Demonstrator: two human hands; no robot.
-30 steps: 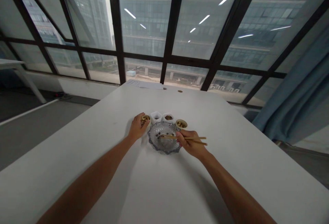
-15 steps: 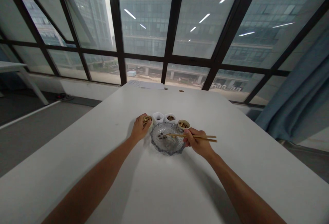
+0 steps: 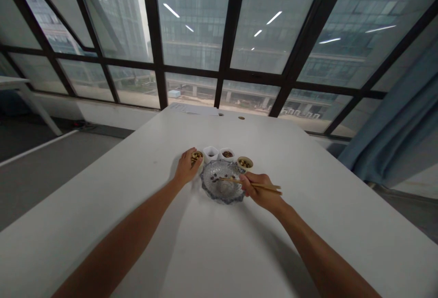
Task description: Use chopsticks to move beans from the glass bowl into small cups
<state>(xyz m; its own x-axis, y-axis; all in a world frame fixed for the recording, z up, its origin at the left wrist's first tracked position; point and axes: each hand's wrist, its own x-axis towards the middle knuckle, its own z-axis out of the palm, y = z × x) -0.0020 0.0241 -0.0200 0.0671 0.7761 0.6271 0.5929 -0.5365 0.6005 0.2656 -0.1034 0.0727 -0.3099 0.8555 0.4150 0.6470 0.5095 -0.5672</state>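
Note:
In the head view, my left hand [image 3: 185, 168] is curled around a small bowl [image 3: 197, 165] of brownish pieces, at the left of the group. My right hand [image 3: 262, 189] grips a pair of wooden chopsticks [image 3: 255, 184] near their middle. Their tips reach down into a clear, scalloped glass dish [image 3: 224, 197] between the hands. Several small dark pieces [image 3: 215, 177] lie in the dish close to the tips, with a few paler ones towards my right fingers. Whether the tips pinch a piece is too small to tell.
Behind the dish stand a white cup [image 3: 211, 153] with a little dark content, another white cup [image 3: 226, 154] of brown pieces, and a yellowish bowl [image 3: 245, 163] of nut-like pieces. Papers [image 3: 195, 109] lie at the table's far edge, by the windows.
My right hand has shifted slightly left with the chopsticks, and their rear ends are closer together and lower. The dark pieces in the dish look more spread out. My left hand stays on the bowl.

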